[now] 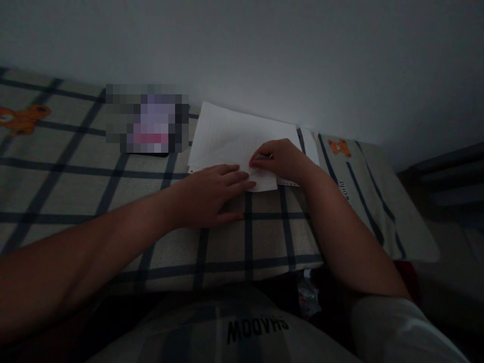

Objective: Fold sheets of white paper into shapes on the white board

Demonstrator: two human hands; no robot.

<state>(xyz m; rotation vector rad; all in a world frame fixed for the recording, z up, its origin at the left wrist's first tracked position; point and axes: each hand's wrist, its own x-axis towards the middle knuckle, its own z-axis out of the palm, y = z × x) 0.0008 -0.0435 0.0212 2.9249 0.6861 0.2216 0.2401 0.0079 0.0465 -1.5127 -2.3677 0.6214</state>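
Paper (230, 136), white sheets, lies on checked cloth (75, 191) against wall at 12 o'clock. Left hand (212, 194) flat, fingers spread loose, tips pressing sheet's near edge. Right hand (282, 159) at 3 o'clock of it, fingers curled, pinching paper's fold. Blurred dark object (147, 121) at 9 o'clock of paper.

The sheets of paper (234, 138) lay on the bed (75, 201) against its far edge, where the wall (264, 50) rose behind them. The left hand (212, 194) rested flat on the bed, its fingertips on the near edge of the sheets. The right hand (282, 159) lay on the sheets' right part, just right of the left hand. A blurred object (147, 121) lay left of the sheets, near the far edge.
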